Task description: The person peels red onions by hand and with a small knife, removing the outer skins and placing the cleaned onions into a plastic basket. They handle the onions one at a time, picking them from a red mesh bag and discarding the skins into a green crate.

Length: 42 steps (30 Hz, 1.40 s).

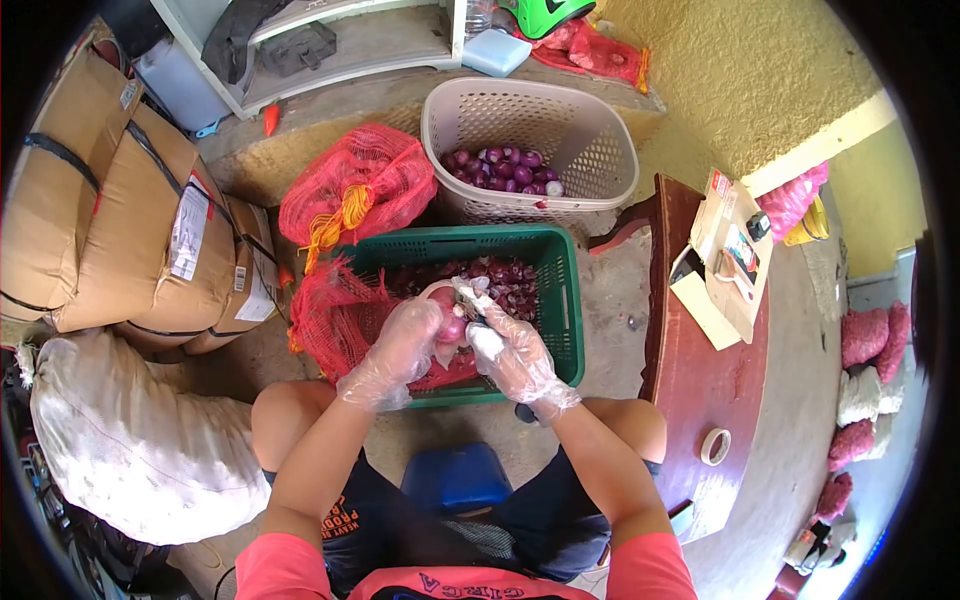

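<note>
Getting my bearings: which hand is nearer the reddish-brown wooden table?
Right. The plastic-gloved right hand is left of the table; the plastic-gloved left hand is farther left.

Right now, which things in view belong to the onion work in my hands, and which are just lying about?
Part of the work, it seems:
- onion at the left hand and right hand
- green crate
- purple onions in the beige basket

Probably just lying about:
- tape roll
- brown wrapped bundle
</note>
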{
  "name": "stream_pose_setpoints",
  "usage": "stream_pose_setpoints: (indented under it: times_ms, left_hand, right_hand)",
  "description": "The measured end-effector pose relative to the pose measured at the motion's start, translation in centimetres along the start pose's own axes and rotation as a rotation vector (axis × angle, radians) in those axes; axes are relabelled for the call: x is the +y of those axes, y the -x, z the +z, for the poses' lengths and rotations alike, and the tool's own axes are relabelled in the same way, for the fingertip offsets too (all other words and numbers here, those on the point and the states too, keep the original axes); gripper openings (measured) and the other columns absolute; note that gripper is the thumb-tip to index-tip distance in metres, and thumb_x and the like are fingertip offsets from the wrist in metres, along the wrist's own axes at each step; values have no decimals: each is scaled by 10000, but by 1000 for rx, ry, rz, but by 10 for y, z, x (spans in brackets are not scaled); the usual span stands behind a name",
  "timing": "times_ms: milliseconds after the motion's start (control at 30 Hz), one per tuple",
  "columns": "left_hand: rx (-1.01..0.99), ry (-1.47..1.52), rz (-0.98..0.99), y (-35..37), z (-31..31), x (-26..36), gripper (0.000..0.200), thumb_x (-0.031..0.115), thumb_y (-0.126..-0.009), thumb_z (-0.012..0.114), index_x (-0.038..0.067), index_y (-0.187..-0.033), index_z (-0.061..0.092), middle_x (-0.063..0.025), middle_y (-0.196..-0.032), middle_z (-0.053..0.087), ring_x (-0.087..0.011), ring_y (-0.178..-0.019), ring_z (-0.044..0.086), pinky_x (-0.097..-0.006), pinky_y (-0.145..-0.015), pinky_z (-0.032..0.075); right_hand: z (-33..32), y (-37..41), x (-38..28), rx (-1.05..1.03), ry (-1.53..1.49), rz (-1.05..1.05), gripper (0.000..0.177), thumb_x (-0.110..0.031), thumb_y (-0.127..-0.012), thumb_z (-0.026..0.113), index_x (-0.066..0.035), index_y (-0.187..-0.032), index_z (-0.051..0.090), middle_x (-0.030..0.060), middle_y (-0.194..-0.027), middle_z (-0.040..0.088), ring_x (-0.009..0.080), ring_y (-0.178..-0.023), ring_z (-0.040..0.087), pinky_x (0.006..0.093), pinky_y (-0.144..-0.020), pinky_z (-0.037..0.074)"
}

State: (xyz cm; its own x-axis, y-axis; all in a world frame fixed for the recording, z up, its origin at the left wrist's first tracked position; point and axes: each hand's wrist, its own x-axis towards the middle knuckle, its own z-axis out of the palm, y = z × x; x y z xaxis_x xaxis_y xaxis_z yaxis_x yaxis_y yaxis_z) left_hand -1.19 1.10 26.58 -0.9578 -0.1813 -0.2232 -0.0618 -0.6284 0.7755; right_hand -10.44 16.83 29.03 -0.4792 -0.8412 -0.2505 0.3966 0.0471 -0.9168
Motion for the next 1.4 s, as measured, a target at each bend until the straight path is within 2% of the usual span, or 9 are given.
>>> stream_pose_setpoints:
  times_ms: [67, 367, 833, 933, 967, 1067, 1100, 1267, 1400]
  left_hand:
    - [59, -266, 99, -5, 0, -3, 615, 368, -856, 658, 34, -1339, 472, -70, -1174, 596, -104, -755, 543, -233, -573, 440]
    - [130, -55, -49, -2, 10, 13, 534, 262, -862, 616, 30, -1323, 479, -80, -1070, 612, -122, -748, 576, -227, -565, 454]
    - [-103, 173, -57, 6, 3, 22, 580, 281, -806, 653, 121, -1320, 440, -183, -1158, 581, -216, -806, 608, -279, -573, 484]
    - [-64, 241, -72, 7, 10, 27, 544, 228, -814, 669, 136, -1303, 451, -174, -1184, 567, -216, -810, 595, -271, -589, 471]
    - [-35, 258, -75, 7, 11, 27, 531, 212, -817, 675, 139, -1296, 457, -168, -1189, 563, -214, -811, 591, -266, -592, 465]
    - [45, 289, -67, 3, 3, 19, 459, 158, -852, 656, 145, -1276, 479, -144, -1179, 572, -211, -800, 582, -251, -610, 461]
    - [67, 230, -49, 2, 1, 16, 433, 147, -864, 644, 145, -1268, 488, -131, -1179, 570, -202, -801, 579, -247, -607, 457]
    - [222, -67, -1, 4, 8, 14, 289, 53, -895, 574, 114, -1178, 554, -67, -1116, 568, -138, -799, 555, -237, -617, 453]
    - [66, -499, 71, 9, 21, 22, 413, -2, -855, 536, 101, -1254, 569, -27, -1034, 593, -81, -762, 541, -246, -635, 471]
  right_hand:
    - [3, 1, -6, 10, -171, 104, 472, -100, -966, 517, -111, -1432, 446, -102, -786, 464, 6, -622, 389, 171, -564, 339]
    - [5, -6, -7, 114, 16, 62, 495, -112, -975, 526, -165, -1458, 430, -83, -818, 494, 21, -634, 385, 194, -569, 359]
    - [-13, -11, -27, 225, 45, 70, 493, -171, -971, 526, -181, -1455, 434, -56, -747, 480, 35, -618, 396, 206, -546, 366]
    - [-22, -12, -41, 247, 477, 206, 515, -263, -954, 549, -165, -1447, 436, 42, -758, 568, 142, -628, 524, 294, -605, 449]
    - [-28, -15, -35, 243, 833, 191, 628, -391, -938, 525, -132, -1482, 345, 207, -909, 655, 360, -818, 636, 418, -783, 482]
    - [-27, -6, -34, 227, 1073, 180, 720, -465, -936, 470, -106, -1514, 232, 301, -1077, 631, 487, -1023, 577, 487, -916, 425]
    - [-28, -6, -36, 175, 1109, 278, 785, -480, -934, 450, -86, -1530, 124, 324, -1115, 611, 484, -1075, 568, 489, -939, 418]
    - [-25, 0, -39, 95, 1132, 328, 804, -463, -928, 467, -72, -1530, 103, 323, -1044, 631, 483, -1014, 591, 499, -906, 433]
    - [-26, 3, -35, 118, 1173, 276, 809, -444, -920, 486, -63, -1526, 110, 310, -992, 646, 480, -959, 608, 507, -877, 449]
